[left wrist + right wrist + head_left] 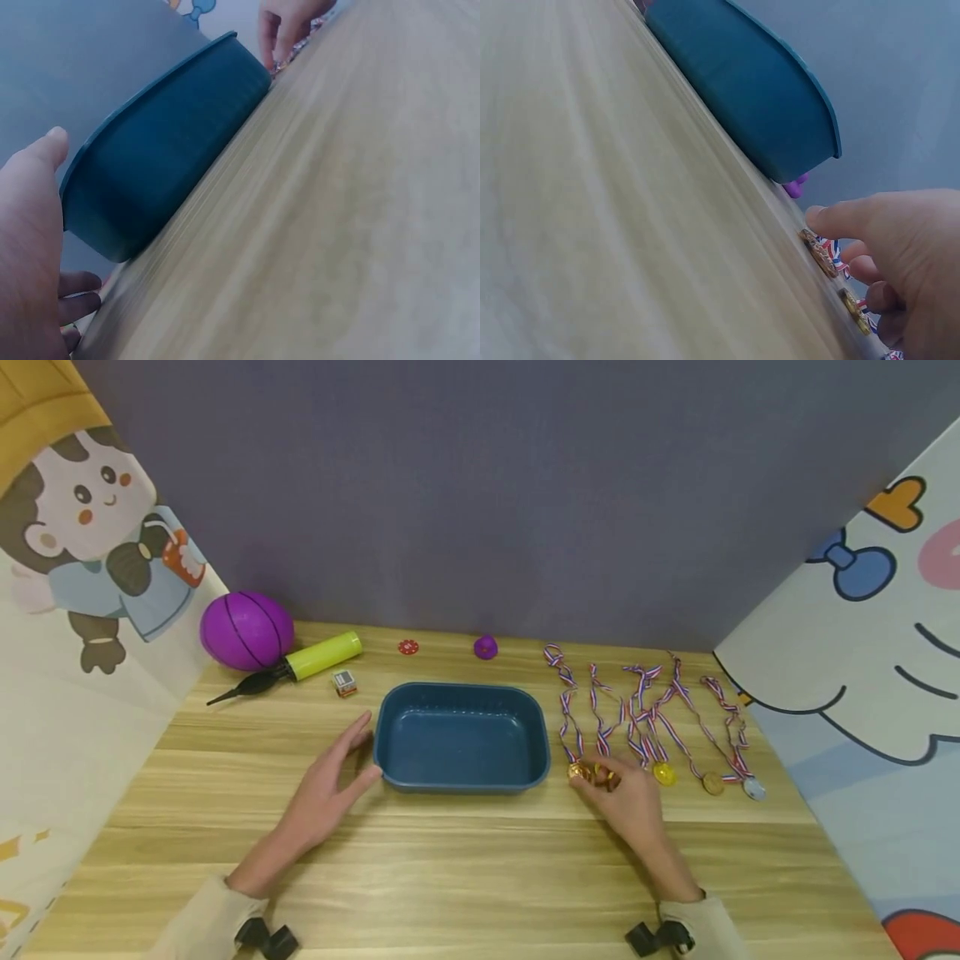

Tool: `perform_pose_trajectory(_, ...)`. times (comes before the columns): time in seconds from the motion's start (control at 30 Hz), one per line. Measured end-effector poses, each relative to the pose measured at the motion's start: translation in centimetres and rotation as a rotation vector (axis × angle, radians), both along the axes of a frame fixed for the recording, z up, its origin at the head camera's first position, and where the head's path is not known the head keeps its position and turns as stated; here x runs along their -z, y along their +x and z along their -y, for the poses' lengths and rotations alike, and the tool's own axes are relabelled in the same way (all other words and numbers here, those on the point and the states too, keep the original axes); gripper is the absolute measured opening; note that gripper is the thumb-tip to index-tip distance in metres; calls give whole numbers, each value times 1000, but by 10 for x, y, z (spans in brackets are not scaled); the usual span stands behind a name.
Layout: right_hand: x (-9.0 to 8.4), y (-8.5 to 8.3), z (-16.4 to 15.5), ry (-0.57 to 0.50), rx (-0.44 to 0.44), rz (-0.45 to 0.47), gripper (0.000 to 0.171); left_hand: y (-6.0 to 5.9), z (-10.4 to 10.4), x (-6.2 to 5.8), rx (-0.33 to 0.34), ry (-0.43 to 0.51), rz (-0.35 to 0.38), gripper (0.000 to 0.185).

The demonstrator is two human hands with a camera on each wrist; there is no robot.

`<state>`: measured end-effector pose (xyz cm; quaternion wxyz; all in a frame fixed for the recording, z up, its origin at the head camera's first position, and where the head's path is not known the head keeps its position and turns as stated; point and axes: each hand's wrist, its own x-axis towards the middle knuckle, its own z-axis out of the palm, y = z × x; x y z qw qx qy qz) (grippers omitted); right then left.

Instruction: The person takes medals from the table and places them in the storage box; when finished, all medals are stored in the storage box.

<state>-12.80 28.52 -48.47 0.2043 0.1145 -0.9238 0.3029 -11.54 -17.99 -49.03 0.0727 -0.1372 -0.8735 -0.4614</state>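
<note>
A dark blue tray [461, 693] sits mid-table and holds nothing. My left hand [337, 777] lies open against its left end, thumb by the near corner; the left wrist view shows this hand [30, 247] beside the tray wall [165, 165]. Right of the tray lie several medals on striped ribbons [637, 710]. My right hand [615, 785] is on the two leftmost gold medals: the thumb touches one [821, 251], and the fingers curl round the other [853, 309]. Both lie flat on the wood. The tray [757, 97] stands just beyond.
A purple ball [246, 630] and a yellow pump [300, 664] lie at the back left, with a small box [344, 682] nearby. A red disc [407, 647] and a purple piece [485, 647] sit by the back wall. Cartoon panels close both sides.
</note>
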Motion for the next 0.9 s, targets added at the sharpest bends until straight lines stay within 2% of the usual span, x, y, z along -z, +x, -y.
perform_pose_trajectory(0.27, 0, 0, 0, -5, 20, 93, 36, 2, -2, 0, 3, -52, -41, 84)
perform_pose_trajectory(0.43, -1, 0, -3, 13, 39, 123, 36, 5, -7, -2, 12, -124, -26, 87)
perform_pose_trajectory(0.63, -1, 0, -5, -2, 20, 126, 33, 8, -11, -5, -8, -148, -1, 89)
perform_pose_trajectory(0.9, 0, 0, -3, 22, 16, 108, 30, 5, -9, -2, 19, -139, -38, 87)
